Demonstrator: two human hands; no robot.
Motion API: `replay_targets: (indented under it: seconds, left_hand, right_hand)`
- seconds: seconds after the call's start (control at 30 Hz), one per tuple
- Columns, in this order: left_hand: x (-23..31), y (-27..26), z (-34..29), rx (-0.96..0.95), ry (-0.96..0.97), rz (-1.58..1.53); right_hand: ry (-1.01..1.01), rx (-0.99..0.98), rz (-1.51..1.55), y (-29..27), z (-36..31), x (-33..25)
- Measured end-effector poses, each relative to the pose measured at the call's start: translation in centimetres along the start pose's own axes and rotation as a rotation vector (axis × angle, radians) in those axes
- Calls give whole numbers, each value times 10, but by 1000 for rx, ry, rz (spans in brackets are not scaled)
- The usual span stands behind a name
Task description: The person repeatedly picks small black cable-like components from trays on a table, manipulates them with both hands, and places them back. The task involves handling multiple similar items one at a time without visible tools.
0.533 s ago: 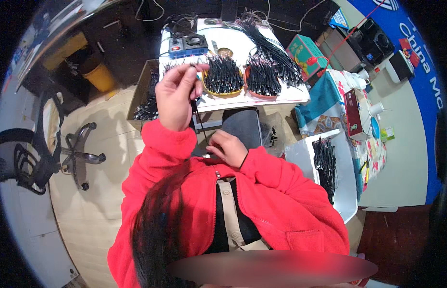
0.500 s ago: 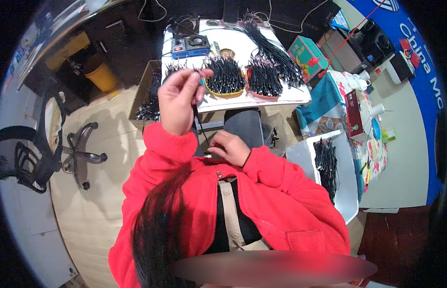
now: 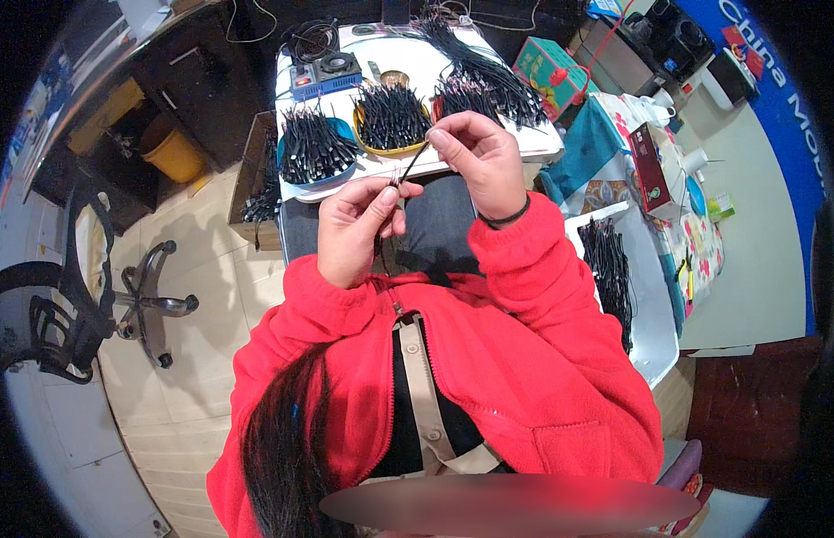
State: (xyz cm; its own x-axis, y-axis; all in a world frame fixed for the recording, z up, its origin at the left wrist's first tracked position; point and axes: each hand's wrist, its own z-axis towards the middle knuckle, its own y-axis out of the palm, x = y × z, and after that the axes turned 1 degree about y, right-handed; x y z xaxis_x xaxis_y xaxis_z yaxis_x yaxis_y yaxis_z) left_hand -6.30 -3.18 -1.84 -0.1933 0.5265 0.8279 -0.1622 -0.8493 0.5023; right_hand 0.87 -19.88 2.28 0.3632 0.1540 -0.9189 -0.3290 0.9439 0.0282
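Observation:
A short black cable (image 3: 415,161) stretches between my hands above the near edge of the white table. My left hand (image 3: 358,229) pinches it, with thin bare wire ends standing up by the thumb. Higher and to the right, my right hand (image 3: 484,161) grips the other part of the cable between thumb and fingertips. Just beyond the hands, a blue bowl (image 3: 320,182) and a yellow bowl (image 3: 397,151) hold many cut black cables. A third group of cables (image 3: 466,92) is partly covered by my right hand.
A blue box-shaped device (image 3: 327,82) with a round top stands at the table's back left, beside a small tin (image 3: 394,78). Long black cables (image 3: 488,67) lie at the back right. A white bin (image 3: 654,332) of cables is on my right; a wheeled chair (image 3: 148,300) stands left.
My right hand has risen from my lap to the cable. My left hand has come down and right, and the view has shifted so the blue bowl shows fully.

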Motion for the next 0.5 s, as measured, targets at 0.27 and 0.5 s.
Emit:
replay_targets:
  seconds: [0.27,0.5]
  left_hand:
    - [10,9,10,-75,-245,-235]
    - [9,22,6,59,-86,-72]
  right_hand:
    - [-147,-270,4,-8,-4,6]
    - [49,-36,157,-5,-19,-2]
